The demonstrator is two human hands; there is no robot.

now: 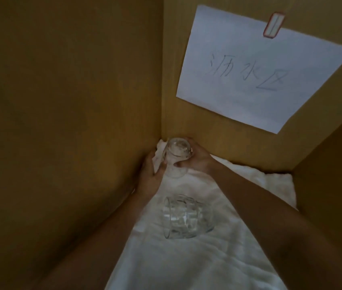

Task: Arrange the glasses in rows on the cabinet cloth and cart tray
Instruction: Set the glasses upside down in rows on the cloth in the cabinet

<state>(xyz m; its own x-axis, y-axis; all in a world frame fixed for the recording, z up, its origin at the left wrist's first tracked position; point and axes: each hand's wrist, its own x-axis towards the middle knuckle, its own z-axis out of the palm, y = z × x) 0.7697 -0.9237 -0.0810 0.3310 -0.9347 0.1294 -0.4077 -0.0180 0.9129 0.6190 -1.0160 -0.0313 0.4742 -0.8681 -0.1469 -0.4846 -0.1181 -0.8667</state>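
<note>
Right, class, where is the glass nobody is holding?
In the head view, the free glass sits on the white cloth, just left of centre, nearer the camera than the held glass in the back-left corner.

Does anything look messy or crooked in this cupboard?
Yes. The paper sign on the back wall hangs crooked. The white cloth is scrunched up in the back corner behind the glass held by the left hand and right hand. Nothing looks spilled or broken.
</note>
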